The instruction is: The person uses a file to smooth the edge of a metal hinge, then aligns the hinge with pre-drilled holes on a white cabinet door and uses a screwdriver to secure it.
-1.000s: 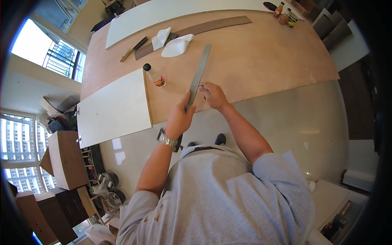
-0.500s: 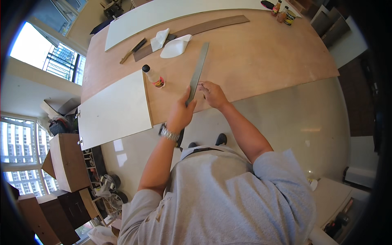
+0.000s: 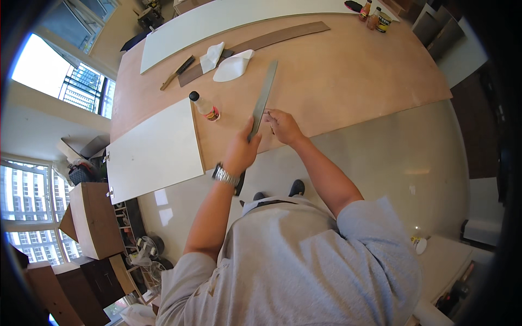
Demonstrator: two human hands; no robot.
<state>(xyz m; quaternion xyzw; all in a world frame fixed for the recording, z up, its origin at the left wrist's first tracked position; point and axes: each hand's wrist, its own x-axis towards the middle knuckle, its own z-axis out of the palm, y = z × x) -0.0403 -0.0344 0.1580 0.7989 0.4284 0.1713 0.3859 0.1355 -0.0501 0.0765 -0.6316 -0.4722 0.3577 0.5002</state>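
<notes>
My left hand [image 3: 241, 152] is closed round a long flat metal blade [image 3: 265, 89], grey, which slants up and away over the table's near edge. A dark handle-like end [image 3: 240, 183] shows below that hand, beside the wristwatch. My right hand [image 3: 284, 127] is just right of the blade, its fingers curled and pinched together. A small brownish bit shows under those fingers, too little to name. Left of the blade, a clear bottle with a black cap [image 3: 205, 106] stands on the plywood table [image 3: 348, 81].
A white panel [image 3: 155, 152] lies at the table's left edge. Farther back are a wooden-handled brush [image 3: 178, 73], crumpled white paper [image 3: 234, 66], a brown strip [image 3: 277, 37] and a long white board [image 3: 217, 22]. Small bottles [image 3: 373, 19] and a can [image 3: 383, 23] stand far right.
The view has tilted slightly, so the table and its things sit a little lower on the left. Both hands and the blade keep nearly the same pose.
</notes>
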